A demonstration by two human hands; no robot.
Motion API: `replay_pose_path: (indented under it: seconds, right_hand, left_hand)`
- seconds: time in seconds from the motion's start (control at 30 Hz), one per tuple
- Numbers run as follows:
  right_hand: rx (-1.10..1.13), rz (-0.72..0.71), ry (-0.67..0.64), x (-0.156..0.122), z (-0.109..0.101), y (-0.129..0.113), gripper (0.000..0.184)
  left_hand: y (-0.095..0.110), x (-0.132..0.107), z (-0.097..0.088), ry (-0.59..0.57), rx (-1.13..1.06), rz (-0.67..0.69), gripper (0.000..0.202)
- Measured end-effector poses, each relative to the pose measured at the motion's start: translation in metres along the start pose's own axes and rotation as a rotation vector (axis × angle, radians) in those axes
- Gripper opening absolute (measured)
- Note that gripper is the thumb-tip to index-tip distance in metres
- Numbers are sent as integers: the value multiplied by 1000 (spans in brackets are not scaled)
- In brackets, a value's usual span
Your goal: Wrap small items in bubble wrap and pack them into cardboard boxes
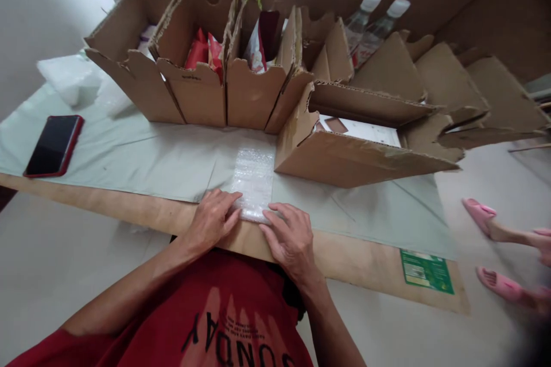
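Bubble wrap (pixel 253 175): a narrow, translucent white, glossy strip with blistered surface, lying flat on the pale green cloth (pixel 172 160), lengthwise from the viewer, its slightly thickened near end at the wooden table edge (pixel 129 206).

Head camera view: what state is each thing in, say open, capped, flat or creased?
Cloth: spread, creased.
Bubble wrap: lying flat.
Left hand: bent, at the bubble wrap.
Right hand: bent, at the bubble wrap.
Phone: lying flat, screen dark.
Front cardboard box: open-topped, white item inside.
Row of cardboard boxes: open-topped.
Two bottles: capped.
Green label: flat.
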State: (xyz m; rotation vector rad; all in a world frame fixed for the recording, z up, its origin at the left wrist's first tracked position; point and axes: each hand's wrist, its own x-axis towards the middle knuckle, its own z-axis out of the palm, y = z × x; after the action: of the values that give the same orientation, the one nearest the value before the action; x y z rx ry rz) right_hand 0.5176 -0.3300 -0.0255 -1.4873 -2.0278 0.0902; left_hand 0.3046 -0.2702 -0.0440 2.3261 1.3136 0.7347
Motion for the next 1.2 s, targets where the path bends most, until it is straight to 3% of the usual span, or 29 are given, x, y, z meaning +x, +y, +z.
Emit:
replay_pose_path:
  seconds: [0.13, 0.27, 0.43, 0.53, 0.67, 0.8, 0.97, 1.07, 1.2]
  right_hand:
    - [-11, -70, -97, 1, 4, 3, 19]
    - [144, -10, -84, 8, 3, 5, 20]
    - [55, 42, 15, 7, -2, 4, 23]
    - [-26, -15, -42, 7, 1, 5, 26]
    - [-25, -55, -78, 12, 10, 10, 27]
    - [126, 13, -99, 17, 8, 12, 27]
    - [14, 45, -51, 19, 6, 10, 34]
    - [-86, -18, -115, 25, 11, 9, 36]
    - [-47, 43, -140, 36, 20, 14, 31]
  left_hand:
    - [6, -6, -8, 57, 16, 87, 30]
    - [7, -11, -17, -7, -66, 210, 31]
    - [0, 5, -11, -4, -28, 104, 29]
    - [-3, 14, -6, 40, 35, 59, 32]
    - [0, 8, -9, 94, 25, 165, 35]
    - [2, -2, -14, 71, -19, 230, 31]
    - [-8, 17, -8, 90, 13, 141, 28]
    - [-14, 31, -6, 121, 54, 86, 33]
    - [-8, 25, -14, 229, -108, -80, 32]
